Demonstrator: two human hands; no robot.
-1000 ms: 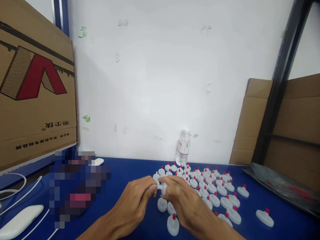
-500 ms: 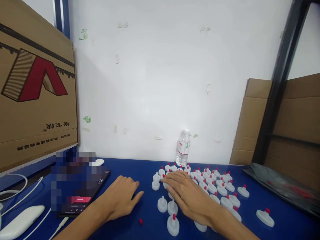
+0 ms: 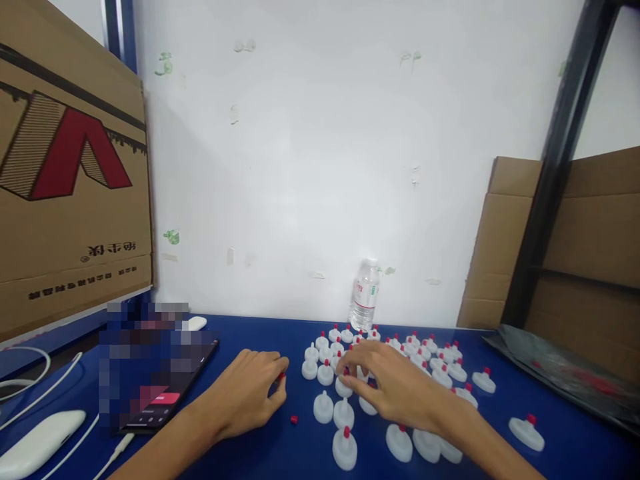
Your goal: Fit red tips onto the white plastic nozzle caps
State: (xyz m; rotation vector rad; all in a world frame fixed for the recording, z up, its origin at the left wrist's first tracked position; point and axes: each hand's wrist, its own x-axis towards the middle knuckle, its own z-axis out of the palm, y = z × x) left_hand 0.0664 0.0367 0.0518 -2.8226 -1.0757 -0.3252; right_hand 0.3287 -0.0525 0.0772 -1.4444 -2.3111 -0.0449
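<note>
Squat white nozzle caps stand in a group on the blue table. Most wear small red tips, as on the front nozzle cap (image 3: 345, 450); a bare-spouted nozzle cap (image 3: 323, 408) stands just behind it. My left hand (image 3: 250, 390) is at the group's left, thumb and fingers closed on a small red tip (image 3: 281, 377), mostly hidden. A loose red tip (image 3: 294, 420) lies between my hands. My right hand (image 3: 387, 377) hovers over the group, fingers curled and thumb apart, close to a red-tipped nozzle cap (image 3: 344, 387). It covers several caps.
A clear water bottle (image 3: 365, 295) stands against the white wall. At left are a phone (image 3: 185, 380), white cables, a white device (image 3: 43, 443) and a large cardboard box (image 3: 75, 233). A dark plastic bag (image 3: 565, 373) lies at right, and cardboard leans behind it.
My left fingers have closed, and red now shows between them. My right hand has gone from flat to curled, uncovering more caps. The loose red tip appears slightly farther right and up.
</note>
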